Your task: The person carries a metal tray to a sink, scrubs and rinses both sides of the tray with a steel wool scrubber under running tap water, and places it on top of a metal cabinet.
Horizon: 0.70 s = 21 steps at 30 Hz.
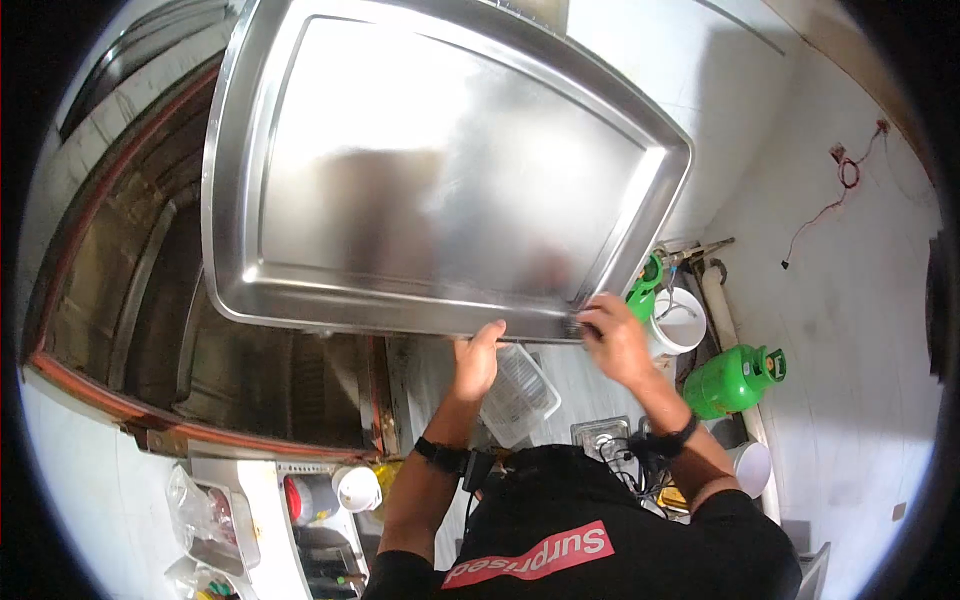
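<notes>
A large, shiny stainless steel tray [440, 180] with raised sides fills the upper middle of the view, its inside facing me. My left hand [477, 362] grips the near rim, with the thumb over the edge and the other fingers hidden behind. At the tray's near right corner, my right hand [615, 340] is closed, fingertips bent against the inner side. Under those fingers shows a small dark scourer [574, 326], mostly covered and slightly blurred.
A big dark basin with a reddish rim [90, 395] stands left. Below the tray are a white plastic basket [520, 400] and a metal drain [600, 432]. Green gas cylinders [725, 382] and a white bucket [678, 322] stand right. Bins and containers [357, 488] sit lower left.
</notes>
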Each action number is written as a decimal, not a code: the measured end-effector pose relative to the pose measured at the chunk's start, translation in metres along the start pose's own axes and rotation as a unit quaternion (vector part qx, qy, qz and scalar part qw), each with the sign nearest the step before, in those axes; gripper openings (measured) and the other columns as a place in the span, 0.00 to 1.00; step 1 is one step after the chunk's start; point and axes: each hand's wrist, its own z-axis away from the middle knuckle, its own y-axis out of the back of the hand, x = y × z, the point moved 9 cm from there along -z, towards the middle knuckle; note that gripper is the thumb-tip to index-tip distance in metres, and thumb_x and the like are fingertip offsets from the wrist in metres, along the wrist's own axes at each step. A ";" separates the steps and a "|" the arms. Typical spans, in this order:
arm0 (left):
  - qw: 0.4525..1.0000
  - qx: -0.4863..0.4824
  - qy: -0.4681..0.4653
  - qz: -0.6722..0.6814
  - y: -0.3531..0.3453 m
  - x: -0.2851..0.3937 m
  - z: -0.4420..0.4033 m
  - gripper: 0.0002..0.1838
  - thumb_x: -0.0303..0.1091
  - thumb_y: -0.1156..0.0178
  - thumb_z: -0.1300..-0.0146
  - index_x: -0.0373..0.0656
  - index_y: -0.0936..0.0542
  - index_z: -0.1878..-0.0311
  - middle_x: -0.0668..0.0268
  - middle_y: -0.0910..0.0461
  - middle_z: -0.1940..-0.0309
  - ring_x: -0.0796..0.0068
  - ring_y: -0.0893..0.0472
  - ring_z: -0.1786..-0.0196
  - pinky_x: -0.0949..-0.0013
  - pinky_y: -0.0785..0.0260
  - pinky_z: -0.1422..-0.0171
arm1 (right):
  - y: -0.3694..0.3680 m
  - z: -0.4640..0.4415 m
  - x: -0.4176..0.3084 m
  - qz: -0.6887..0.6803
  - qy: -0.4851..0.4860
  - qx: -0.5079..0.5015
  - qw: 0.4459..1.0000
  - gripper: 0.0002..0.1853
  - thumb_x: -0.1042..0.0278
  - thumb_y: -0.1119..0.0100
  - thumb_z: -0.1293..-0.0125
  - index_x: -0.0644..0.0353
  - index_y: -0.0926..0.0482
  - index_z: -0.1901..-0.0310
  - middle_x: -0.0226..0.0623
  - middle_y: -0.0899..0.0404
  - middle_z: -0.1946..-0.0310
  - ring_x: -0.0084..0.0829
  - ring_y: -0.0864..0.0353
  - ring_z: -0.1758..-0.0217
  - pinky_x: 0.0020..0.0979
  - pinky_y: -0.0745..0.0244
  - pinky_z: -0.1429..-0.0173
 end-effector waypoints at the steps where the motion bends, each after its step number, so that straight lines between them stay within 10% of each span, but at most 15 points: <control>1: 1.000 -0.009 0.007 0.004 -0.003 -0.003 0.000 0.20 0.21 0.37 0.38 0.40 0.29 0.44 0.62 0.22 0.61 0.63 0.18 0.58 0.47 0.22 0.56 | -0.003 -0.012 -0.019 -0.054 0.043 0.050 0.996 0.09 0.80 0.33 0.47 0.63 0.16 0.63 0.44 0.21 0.59 0.45 0.20 0.53 0.41 0.23 0.49; 4: 0.999 -0.033 0.031 0.013 -0.007 -0.006 0.004 0.20 0.21 0.38 0.38 0.39 0.29 0.43 0.60 0.22 0.60 0.62 0.18 0.56 0.46 0.20 0.56 | -0.046 -0.020 -0.026 -0.148 0.009 0.006 0.989 0.07 0.79 0.34 0.48 0.64 0.16 0.65 0.44 0.21 0.59 0.47 0.20 0.53 0.42 0.23 0.49; 10: 0.999 0.017 0.032 -0.032 -0.003 0.005 0.011 0.25 0.18 0.39 0.41 0.36 0.32 0.40 0.54 0.26 0.49 0.57 0.18 0.54 0.52 0.18 0.56 | -0.034 -0.014 0.020 0.190 0.096 -0.047 0.976 0.05 0.73 0.43 0.46 0.65 0.20 0.70 0.46 0.24 0.62 0.48 0.22 0.55 0.46 0.25 0.52; 14: 0.999 -0.007 0.033 -0.031 0.005 -0.002 0.006 0.24 0.19 0.39 0.41 0.36 0.31 0.41 0.58 0.25 0.50 0.63 0.18 0.55 0.58 0.19 0.59 | 0.063 -0.060 0.019 0.247 0.081 0.231 0.938 0.05 0.79 0.38 0.52 0.63 0.22 0.71 0.46 0.26 0.65 0.50 0.23 0.59 0.48 0.25 0.57; 21: 0.999 0.008 0.028 -0.034 -0.009 0.009 0.007 0.18 0.25 0.38 0.42 0.38 0.24 0.48 0.65 0.22 0.58 0.71 0.21 0.57 0.65 0.23 0.58 | -0.053 0.001 0.013 0.114 -0.064 0.061 0.990 0.08 0.76 0.35 0.52 0.63 0.19 0.67 0.49 0.22 0.64 0.50 0.19 0.60 0.43 0.23 0.57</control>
